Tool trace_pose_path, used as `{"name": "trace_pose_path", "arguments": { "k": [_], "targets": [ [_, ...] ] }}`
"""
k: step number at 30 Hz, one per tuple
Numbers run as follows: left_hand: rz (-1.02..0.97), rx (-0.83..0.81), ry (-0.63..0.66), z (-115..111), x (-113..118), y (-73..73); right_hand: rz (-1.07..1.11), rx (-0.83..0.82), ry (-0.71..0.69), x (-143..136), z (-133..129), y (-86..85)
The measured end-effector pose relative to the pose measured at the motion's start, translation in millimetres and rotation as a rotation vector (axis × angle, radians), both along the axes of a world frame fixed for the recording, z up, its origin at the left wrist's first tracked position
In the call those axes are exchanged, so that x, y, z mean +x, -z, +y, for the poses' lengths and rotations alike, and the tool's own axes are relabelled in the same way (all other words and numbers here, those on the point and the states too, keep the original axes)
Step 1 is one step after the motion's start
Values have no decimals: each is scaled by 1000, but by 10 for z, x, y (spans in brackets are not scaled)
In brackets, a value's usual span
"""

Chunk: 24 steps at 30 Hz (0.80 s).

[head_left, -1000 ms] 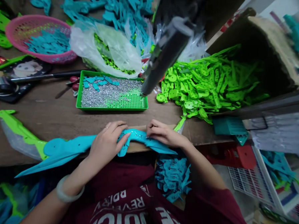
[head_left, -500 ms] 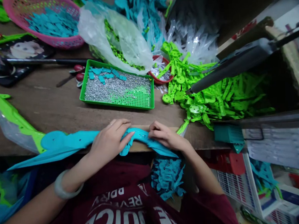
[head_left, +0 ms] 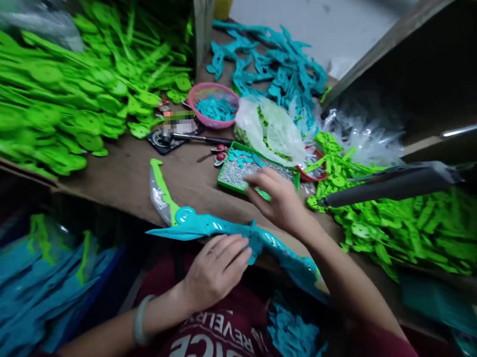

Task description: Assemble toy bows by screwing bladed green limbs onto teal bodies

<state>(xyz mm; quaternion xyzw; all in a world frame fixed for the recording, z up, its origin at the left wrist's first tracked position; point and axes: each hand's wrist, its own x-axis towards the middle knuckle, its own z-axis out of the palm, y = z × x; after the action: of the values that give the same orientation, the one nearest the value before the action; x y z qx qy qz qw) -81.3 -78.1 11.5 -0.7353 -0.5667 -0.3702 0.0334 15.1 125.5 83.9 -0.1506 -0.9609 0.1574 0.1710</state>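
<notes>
- Right hand (head_left: 282, 203) above the near side of the green perforated tray (head_left: 259, 194), fingertips toward its left half, close over the small silver metal pieces (head_left: 232, 174). Contact unclear from this angle.
- Tray lies ahead of the blue bow-shaped part (head_left: 203, 225), right hand reaching past the part's far edge. Of the two hands, the right is nearer the tray.
- Tray's long axis slants, right end nearer the body; bow-shaped part runs roughly alongside, same slant.
- Right hand: fingers bent, thumb near the fingertips; blur hides whether anything sits between them. Cannot tell.
- Left hand (head_left: 217, 267): fingers bent over the near edge of the bow-shaped part at its middle, holding it; thumb's grip unclear.
- Bow-shaped part lies at the front edge of the workbench (head_left: 114, 179), directly beyond the left hand and left of the right forearm. Green limb (head_left: 163, 193) at its left end points away from the body.
- Dark powered screwdriver (head_left: 390, 184) off to the right of the right hand, tip over the bright green parts (head_left: 361, 230), apart from both hands.
</notes>
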Motion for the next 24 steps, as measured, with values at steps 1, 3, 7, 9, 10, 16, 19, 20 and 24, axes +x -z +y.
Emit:
{"name": "trace_pose_path", "arguments": {
  "k": [1, 3, 7, 9, 10, 16, 19, 20, 24],
  "targets": [
    [21, -24, -107, -99, -97, -16, -93, 113, -16, -437, 73, 22],
    [-47, -44, -301, -301, -308, -32, -309, 281, 10, -1246, 236, 137],
    [-636, -33, -535, -724, -605, 85, -382, 340, -27, -2153, 504, 405],
    [-1053, -180, -600, -855, -659, 219, -388, 376, -62, -2242, 552, 412],
    [-1232, -253, -607, -877, -675, 286, -390, 399, -75, -2229, 544, 367],
    [-1534, -388, -433, -657, -850, 447, -76, 152, -153, -1875, 25, -145],
    [-1520, -363, -385, -579, -906, 447, -11, -67, -101, -1679, -270, -50],
    [-1520, -344, -385, -572, -906, 449, -52, -112, -74, -1628, -331, 43],
    [-1526, -307, -386, -589, -877, 474, -270, -276, -28, -1436, -439, 268]
  ]
}}
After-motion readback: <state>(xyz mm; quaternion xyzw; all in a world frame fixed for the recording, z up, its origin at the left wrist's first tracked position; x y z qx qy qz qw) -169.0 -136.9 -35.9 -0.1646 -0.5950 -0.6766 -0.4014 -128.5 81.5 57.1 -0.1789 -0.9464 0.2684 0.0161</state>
